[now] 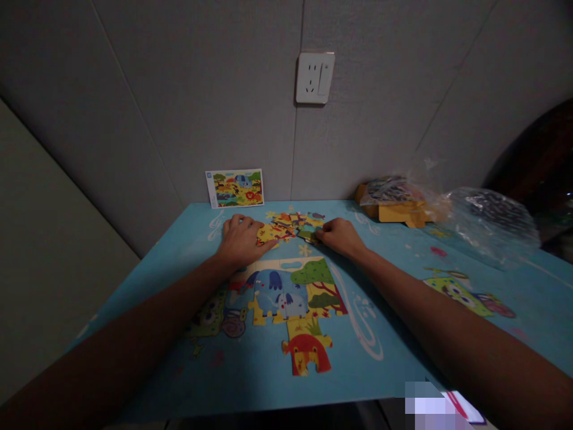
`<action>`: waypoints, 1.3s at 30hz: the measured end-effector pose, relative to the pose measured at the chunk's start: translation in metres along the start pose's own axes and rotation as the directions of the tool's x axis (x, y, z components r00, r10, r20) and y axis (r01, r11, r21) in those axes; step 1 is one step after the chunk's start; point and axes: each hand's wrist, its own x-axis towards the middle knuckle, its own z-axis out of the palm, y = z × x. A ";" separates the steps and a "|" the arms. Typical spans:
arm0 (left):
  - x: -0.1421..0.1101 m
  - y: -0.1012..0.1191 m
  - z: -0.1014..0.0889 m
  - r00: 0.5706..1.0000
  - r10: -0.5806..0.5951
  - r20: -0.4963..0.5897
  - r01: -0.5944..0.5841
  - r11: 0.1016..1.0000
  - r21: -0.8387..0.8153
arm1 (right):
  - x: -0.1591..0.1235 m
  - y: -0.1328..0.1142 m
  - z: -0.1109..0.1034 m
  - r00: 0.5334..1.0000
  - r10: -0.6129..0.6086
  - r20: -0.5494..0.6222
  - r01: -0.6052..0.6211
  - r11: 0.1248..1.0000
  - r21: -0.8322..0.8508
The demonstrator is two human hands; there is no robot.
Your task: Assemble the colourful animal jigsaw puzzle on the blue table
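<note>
The right hand [341, 236] pinches a green piece [308, 233] at the pile [286, 223], behind the joined puzzle [293, 292]; the left hand [242, 240] spreads wide there. Gentle fingers keep pieces flat.

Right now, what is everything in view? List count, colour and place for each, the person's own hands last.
wall: one, grey, behind the table
panel: one, pale, far left
socket: one, white, on the wall
card: one, multicoloured, upright at the table's far left
table: one, blue with cartoon prints, below everything
loose pieces: overlapping, uncountable, mostly yellow, between the hands
joined pieces: one group, blue, green, yellow and red, mid-table
green piece: one, at the right fingertips
packaging: yellow, count unclear, far right
plastic: clear, count unclear, beside packaging
dark object: one, unclear, right edge
white item: one, red marks, bottom right
left hand: one, left of the loose pieces
right hand: one, holding the green piece
</note>
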 end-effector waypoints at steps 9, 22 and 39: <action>0.004 0.003 -0.008 0.999 -0.040 -0.006 0.040 0.998 -0.049 | -0.004 -0.005 0.001 0.990 -0.072 -0.121 0.075 0.997 0.020; 0.001 0.015 -0.016 0.887 0.241 -0.394 -0.383 0.861 -0.336 | -0.029 -0.030 0.012 0.862 -0.504 -0.062 0.498 0.817 0.290; 0.005 -0.005 -0.004 0.990 -0.081 0.117 0.097 0.985 -0.143 | 0.003 0.006 0.007 0.981 0.077 -0.178 -0.091 0.994 -0.069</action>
